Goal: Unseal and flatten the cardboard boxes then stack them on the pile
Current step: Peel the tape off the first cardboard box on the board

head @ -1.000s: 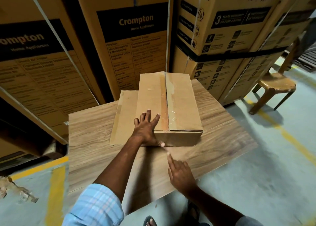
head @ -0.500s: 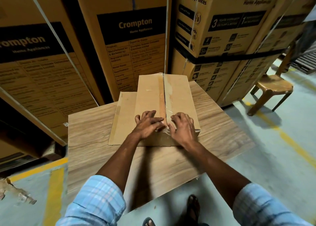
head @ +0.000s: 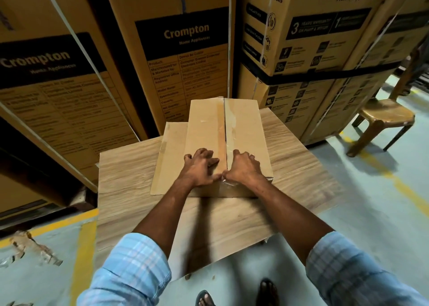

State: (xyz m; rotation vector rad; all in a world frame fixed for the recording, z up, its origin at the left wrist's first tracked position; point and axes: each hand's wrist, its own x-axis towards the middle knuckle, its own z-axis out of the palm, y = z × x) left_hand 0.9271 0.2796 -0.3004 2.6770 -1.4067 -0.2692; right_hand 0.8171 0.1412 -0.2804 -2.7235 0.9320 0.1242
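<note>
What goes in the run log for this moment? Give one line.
stage: unsealing | left hand and right hand: on box top, at near end of taped seam | flattened cardboard: under box

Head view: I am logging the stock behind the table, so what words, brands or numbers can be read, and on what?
"Crompton Home Appliances": centre carton, black band.
"Crompton Home Appliances": left carton, black band.
"Home Appliances": right carton, top, on two faces.
"3 YEARS WARRANTY": right carton, black panel; the "1" panel beside it is blurred.
"Product", "Model Name": centre carton's table; the other rows too blurred.
Small box under the hands: no print.
</note>
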